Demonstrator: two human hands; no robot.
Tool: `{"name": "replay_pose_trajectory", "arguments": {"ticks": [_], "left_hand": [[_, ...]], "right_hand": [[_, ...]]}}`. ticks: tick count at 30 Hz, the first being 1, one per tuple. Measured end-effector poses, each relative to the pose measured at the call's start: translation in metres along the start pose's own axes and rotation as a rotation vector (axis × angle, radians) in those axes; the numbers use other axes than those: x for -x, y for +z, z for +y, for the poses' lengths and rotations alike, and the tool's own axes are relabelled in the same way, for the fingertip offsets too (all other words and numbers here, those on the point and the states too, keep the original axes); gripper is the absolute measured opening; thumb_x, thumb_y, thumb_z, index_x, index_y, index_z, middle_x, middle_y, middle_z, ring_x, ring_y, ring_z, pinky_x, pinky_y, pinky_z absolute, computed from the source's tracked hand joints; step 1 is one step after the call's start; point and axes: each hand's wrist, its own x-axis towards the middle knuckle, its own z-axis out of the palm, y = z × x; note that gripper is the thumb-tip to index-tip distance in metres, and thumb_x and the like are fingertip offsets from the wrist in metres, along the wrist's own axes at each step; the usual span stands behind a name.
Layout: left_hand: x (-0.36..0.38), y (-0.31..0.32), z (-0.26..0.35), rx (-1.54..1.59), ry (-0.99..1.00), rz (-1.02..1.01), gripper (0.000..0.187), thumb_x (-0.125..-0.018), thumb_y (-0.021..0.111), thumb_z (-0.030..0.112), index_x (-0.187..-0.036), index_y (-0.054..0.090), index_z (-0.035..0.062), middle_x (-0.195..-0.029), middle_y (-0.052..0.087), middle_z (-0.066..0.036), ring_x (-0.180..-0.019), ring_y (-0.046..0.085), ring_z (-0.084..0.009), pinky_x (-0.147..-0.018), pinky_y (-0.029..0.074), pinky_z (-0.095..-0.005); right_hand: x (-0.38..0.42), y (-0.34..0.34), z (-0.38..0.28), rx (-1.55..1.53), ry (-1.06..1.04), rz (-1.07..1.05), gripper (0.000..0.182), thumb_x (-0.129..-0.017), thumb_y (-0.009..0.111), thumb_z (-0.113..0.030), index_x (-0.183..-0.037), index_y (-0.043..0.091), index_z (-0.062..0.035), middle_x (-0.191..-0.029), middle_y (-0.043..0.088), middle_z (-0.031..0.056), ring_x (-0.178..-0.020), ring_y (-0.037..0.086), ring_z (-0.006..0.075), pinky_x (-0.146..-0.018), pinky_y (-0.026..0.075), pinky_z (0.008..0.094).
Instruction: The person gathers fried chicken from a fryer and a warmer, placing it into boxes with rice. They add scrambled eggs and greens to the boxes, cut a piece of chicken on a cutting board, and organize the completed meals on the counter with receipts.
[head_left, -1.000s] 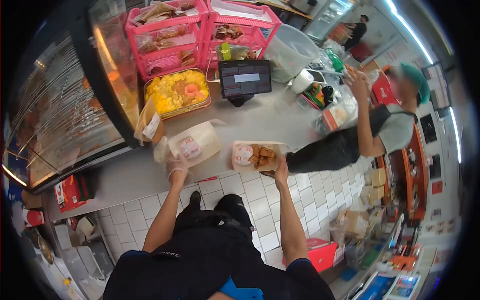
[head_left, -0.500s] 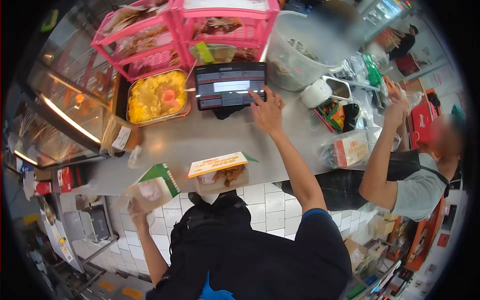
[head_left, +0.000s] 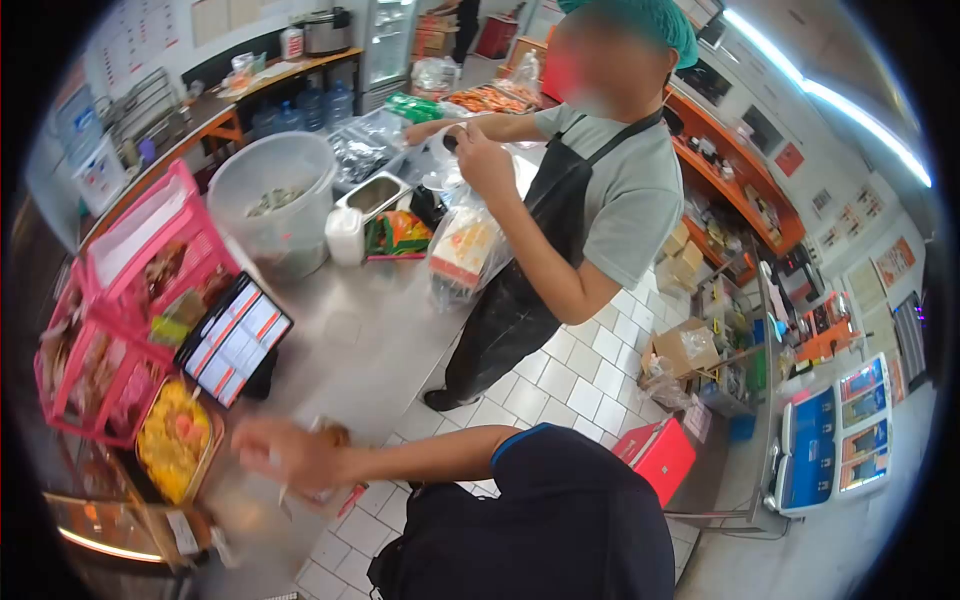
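My right hand [head_left: 278, 452] is smeared by motion above the metal counter [head_left: 370, 340], and whether it holds anything does not show. Close behind it, partly covered by the wrist, is a paper food box [head_left: 325, 497] near the counter's edge. Beyond the fingers stands a tablet [head_left: 235, 340] with a lit screen, tilted on its stand. A tray of yellow food [head_left: 178, 440] lies to the left of the hand. My left hand is out of view.
Pink baskets [head_left: 150, 250] of packed food stand at the left, with a large clear tub [head_left: 275, 205] behind. A co-worker in an apron [head_left: 540, 270] stands at the counter beside a bagged box [head_left: 465, 245]. A red box [head_left: 655, 460] rests near the floor.
The view has swung to the right, toward the co-worker. My right hand has left the tablet and come back toward the counter's near edge. My left hand and the box by it have left view.
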Motion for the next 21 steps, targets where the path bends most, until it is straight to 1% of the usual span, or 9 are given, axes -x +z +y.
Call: {"name": "replay_pose_trajectory", "arguments": {"ticks": [4,7,9,11,12,14,15,18,21], "left_hand": [[0.055,-0.011,-0.051,0.093,-0.115,0.071,0.058,-0.074,0.074,0.038,-0.118,0.059,0.0042,-0.106,0.065,-0.016,-0.094,0.063,-0.0266,-0.083,0.049,-0.0388],[0.146,-0.033,-0.126,0.158,-0.306,0.213,0.060,-0.070,0.077,0.041,-0.115,0.061,0.0046,-0.101,0.066,-0.016,-0.088,0.064,-0.0272,-0.079,0.051,-0.0400],[0.227,-0.046,-0.179,0.076,-0.422,0.336,0.062,-0.068,0.080,0.043,-0.112,0.062,0.0048,-0.097,0.068,-0.016,-0.085,0.065,-0.0275,-0.076,0.052,-0.0407],[0.305,-0.019,-0.249,-0.430,-0.414,0.380,0.063,-0.065,0.082,0.046,-0.110,0.063,0.0051,-0.093,0.069,-0.016,-0.081,0.066,-0.0278,-0.073,0.053,-0.0414],[0.282,-0.136,-0.140,0.107,-0.703,0.434,0.054,-0.071,0.080,0.033,-0.113,0.062,0.0041,-0.092,0.068,-0.016,-0.082,0.065,-0.0260,-0.073,0.053,-0.0378],[0.300,-0.147,-0.171,0.000,-0.495,0.676,0.044,-0.081,0.068,0.010,-0.121,0.056,-0.0015,-0.088,0.064,-0.010,-0.075,0.061,-0.0194,-0.068,0.052,-0.0325],[0.307,-0.165,-0.173,0.918,-0.756,0.776,0.047,-0.085,0.063,0.007,-0.128,0.047,-0.0037,-0.092,0.065,-0.009,-0.077,0.062,-0.0147,-0.068,0.052,-0.0304],[0.316,-0.225,-0.205,1.070,-1.063,0.756,0.053,-0.087,0.065,0.009,-0.133,0.042,-0.0022,-0.096,0.065,-0.008,-0.080,0.062,-0.0114,-0.069,0.052,-0.0279],[0.317,-0.245,-0.268,1.166,-0.982,0.735,0.054,-0.088,0.067,0.015,-0.133,0.042,-0.0021,-0.105,0.065,-0.011,-0.089,0.063,-0.0155,-0.077,0.051,-0.0293]], "right_hand": [[0.118,0.150,-0.011,-0.026,0.017,-0.721,0.041,-0.090,0.057,-0.029,-0.116,0.053,0.0022,-0.089,0.064,0.0196,-0.080,0.063,0.0349,-0.072,0.048,0.0444],[0.214,0.247,-0.010,0.118,-0.121,-1.633,0.090,-0.091,0.057,-0.044,-0.131,0.016,0.0253,-0.089,0.062,0.0345,-0.085,0.062,0.0427,-0.079,0.049,0.0474],[0.256,0.282,-0.028,-0.183,0.016,-1.817,0.069,-0.092,0.060,-0.045,-0.128,0.046,0.0117,-0.089,0.065,0.0245,-0.083,0.063,0.0311,-0.076,0.051,0.0432],[0.321,0.324,-0.022,-0.240,0.056,-1.592,0.061,-0.094,0.061,-0.040,-0.134,0.047,0.0027,-0.130,0.052,0.0158,-0.114,0.054,0.0240,-0.093,0.049,0.0364],[0.313,0.326,-0.072,-0.267,0.622,-1.620,0.072,-0.094,0.062,-0.036,-0.145,0.028,0.0007,-0.144,0.037,0.0150,-0.128,0.043,0.0234,-0.100,0.046,0.0374],[0.327,0.371,-0.100,-0.391,0.818,-1.578,0.083,-0.091,0.066,-0.028,-0.149,0.014,-0.0003,-0.138,0.046,0.0168,-0.123,0.051,0.0235,-0.098,0.047,0.0362],[0.338,0.386,-0.122,-0.456,0.890,-1.489,0.054,-0.093,0.062,-0.026,-0.138,0.041,-0.0020,-0.125,0.057,0.0113,-0.115,0.055,0.0160,-0.094,0.047,0.0296],[0.365,0.447,-0.150,-0.471,0.901,-1.625,0.051,-0.096,0.057,-0.027,-0.138,0.041,-0.0031,-0.127,0.055,0.0128,-0.116,0.053,0.0152,-0.095,0.044,0.0281],[0.391,0.515,-0.193,-0.446,0.892,-1.668,0.075,-0.097,0.055,-0.027,-0.152,0.011,-0.0007,-0.140,0.046,0.0152,-0.122,0.052,0.0216,-0.099,0.045,0.0324]]}}
